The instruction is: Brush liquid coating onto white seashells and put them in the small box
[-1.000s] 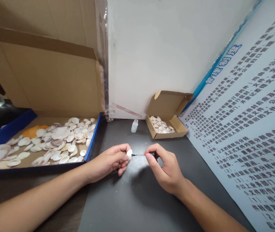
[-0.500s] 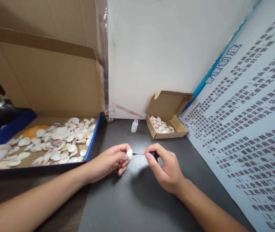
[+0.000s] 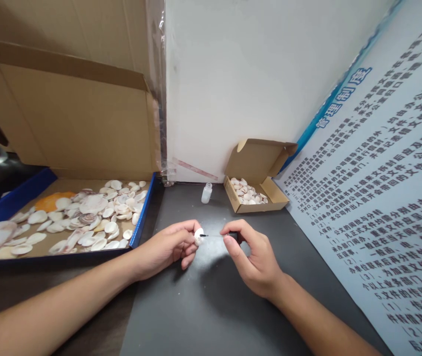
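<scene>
Pinched in the fingers of my left hand (image 3: 175, 243) is a small white shell (image 3: 198, 236) with dark dots on it. My right hand (image 3: 251, 252) is closed on the black handle of a thin brush (image 3: 214, 236), which points left. The brush's dark tip lies against or just in front of the shell's face. Both hands are above the dark grey mat (image 3: 181, 316). A small clear bottle (image 3: 207, 193), uncapped and holding whitish contents, stands upright on the mat beyond my hands.
At the left, a large blue-edged cardboard box (image 3: 144, 210) holds many shells, its lid raised. A small open cardboard box (image 3: 233, 195) with shells stands behind my right hand. A white wall (image 3: 233, 89) rises behind; a printed board (image 3: 381, 163) leans at the right.
The brush has shifted slightly left, so its dark tip now overlaps the shell. The shell has turned slightly in my left fingers.
</scene>
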### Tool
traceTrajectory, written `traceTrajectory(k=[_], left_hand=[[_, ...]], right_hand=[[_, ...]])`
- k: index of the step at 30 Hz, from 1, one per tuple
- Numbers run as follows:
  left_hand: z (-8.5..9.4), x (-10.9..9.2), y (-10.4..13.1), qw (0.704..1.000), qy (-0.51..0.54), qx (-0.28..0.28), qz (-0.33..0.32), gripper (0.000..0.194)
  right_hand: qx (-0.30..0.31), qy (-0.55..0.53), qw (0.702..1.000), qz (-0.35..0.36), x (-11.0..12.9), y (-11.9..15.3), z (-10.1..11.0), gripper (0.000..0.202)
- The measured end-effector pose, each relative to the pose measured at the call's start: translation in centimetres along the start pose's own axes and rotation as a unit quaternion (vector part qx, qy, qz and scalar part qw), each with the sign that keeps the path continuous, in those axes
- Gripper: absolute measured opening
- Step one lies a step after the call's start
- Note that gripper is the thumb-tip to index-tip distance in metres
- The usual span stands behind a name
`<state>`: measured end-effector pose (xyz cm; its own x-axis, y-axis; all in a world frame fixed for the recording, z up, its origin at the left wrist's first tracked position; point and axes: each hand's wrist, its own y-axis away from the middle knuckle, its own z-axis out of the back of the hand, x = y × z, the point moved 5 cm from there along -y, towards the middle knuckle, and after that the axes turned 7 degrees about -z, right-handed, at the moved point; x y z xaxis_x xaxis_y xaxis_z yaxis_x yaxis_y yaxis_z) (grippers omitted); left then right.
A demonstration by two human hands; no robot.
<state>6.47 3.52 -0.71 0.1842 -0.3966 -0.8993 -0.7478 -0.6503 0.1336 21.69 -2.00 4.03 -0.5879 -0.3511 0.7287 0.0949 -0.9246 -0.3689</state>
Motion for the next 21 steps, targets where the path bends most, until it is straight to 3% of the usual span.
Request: traceTrajectory(k=[5, 11, 16, 21], left_hand=[[0.08, 0.24, -0.21, 1.0, 0.017, 0.009, -0.004, 0.011], [0.19, 0.14, -0.06, 1.0, 0.006, -0.01, -0.021, 0.016], [0.11, 0.18, -0.16, 1.0, -0.01, 0.0, -0.026, 0.02], [0.24, 0.35, -0.18, 1.0, 0.013, 0.005, -0.023, 0.022]], right_hand=[[-0.01, -0.002, 0.999, -0.04, -0.59, 0.14, -0.03, 0.011], [0.0, -0.023, 0.999, -0.022, -0.44, 0.16, -0.14, 0.012], [-0.007, 0.001, 0.999, -0.048, -0.67, 0.05, -0.19, 0.012], [-0.006, -0.01, 1.0, -0.022, -0.32, 0.05, -0.03, 0.008]])
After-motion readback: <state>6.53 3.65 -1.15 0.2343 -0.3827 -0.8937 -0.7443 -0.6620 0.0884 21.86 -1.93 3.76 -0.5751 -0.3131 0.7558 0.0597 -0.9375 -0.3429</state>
